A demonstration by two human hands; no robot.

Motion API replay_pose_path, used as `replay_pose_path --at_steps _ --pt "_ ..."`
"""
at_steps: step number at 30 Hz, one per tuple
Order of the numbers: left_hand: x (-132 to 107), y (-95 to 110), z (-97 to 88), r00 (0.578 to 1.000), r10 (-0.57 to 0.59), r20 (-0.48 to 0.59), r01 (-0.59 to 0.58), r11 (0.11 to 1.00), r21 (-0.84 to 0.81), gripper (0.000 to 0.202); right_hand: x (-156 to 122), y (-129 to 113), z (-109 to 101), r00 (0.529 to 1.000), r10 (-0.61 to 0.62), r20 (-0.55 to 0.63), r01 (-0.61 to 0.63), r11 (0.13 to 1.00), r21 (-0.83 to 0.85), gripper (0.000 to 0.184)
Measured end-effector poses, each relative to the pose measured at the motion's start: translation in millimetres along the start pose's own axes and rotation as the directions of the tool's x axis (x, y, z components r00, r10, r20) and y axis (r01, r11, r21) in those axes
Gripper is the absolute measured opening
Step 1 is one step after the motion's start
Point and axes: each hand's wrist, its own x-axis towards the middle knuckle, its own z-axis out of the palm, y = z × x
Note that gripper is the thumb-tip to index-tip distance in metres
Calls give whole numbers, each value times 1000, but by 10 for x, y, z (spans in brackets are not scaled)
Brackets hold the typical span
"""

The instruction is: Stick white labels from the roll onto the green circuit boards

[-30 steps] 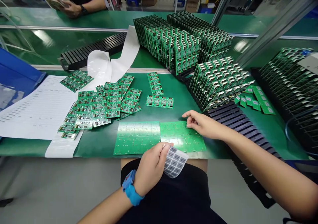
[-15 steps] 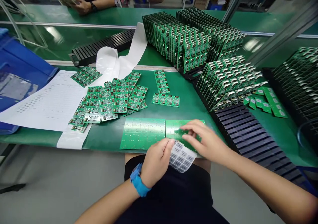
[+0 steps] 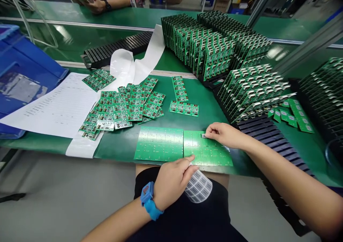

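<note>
My left hand is closed on a sheet of small printed labels, which curls down over my lap. Its index finger reaches the front edge of the right-hand green circuit board panel. Pinched in the fingertips of my right hand is one small label, at the upper part of that same panel. I cannot tell whether the label is stuck down. Beside it on the left lies a second green circuit board panel, bare side up. A blue wristband circles my left wrist.
Loose circuit boards are piled at left, near a printed paper and a blue bin. Black racks of upright boards stand at right. Across the bench, another person's hands hold a flat object.
My right hand has moved from above the label sheet to the right panel's upper part, carrying a label. My left hand and the sheet have dropped slightly lower.
</note>
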Motion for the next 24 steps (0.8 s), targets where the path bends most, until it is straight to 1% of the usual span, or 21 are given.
replay_pose_path --at_steps 4,6,8,9,10,11,12,14,16,17,19,21,24 --pt "8 -20 5 1000 4 3 -5 1000 27 31 4 -31 71 999 -15 -39 10 993 -114 19" --pt "9 -24 2 1000 7 5 -8 999 37 31 -32 -50 109 996 -33 -86 14 977 -213 17" --pt "6 -26 3 1000 9 5 -9 999 45 30 -77 -68 141 978 -78 -196 9 943 -332 11" --pt "5 -26 4 1000 10 3 -10 999 50 30 -95 -79 153 958 -112 -263 6 927 -374 9" --pt "4 -25 6 1000 10 2 -11 998 54 30 -106 -92 162 937 -149 -317 16 922 -387 11" --pt "4 -23 8 1000 10 2 -10 998 59 30 -108 -107 170 923 -182 -338 51 931 -362 14" --pt "5 -20 10 1000 8 1 -8 998 64 29 -100 -123 176 925 -206 -319 109 949 -297 16" --pt "10 -14 10 1000 5 -1 -5 998 69 29 -55 -154 188 952 -242 -189 227 969 -100 18" --pt "16 -10 9 1000 9 -6 -9 998 61 29 9 -176 205 963 -262 -70 265 963 48 20" --pt "19 -9 8 1000 13 -9 -13 999 53 29 40 -182 216 965 -259 -48 262 962 75 21" --pt "24 -11 6 1000 17 -16 -16 999 34 28 92 -186 245 965 -256 -61 260 963 68 21" --pt "24 -18 6 1000 10 -23 -10 1000 23 29 121 -182 283 959 -268 -90 271 962 28 21" --pt "23 -32 10 1000 7 -30 -6 1000 23 31 105 -176 367 934 -318 -165 302 946 -116 18"
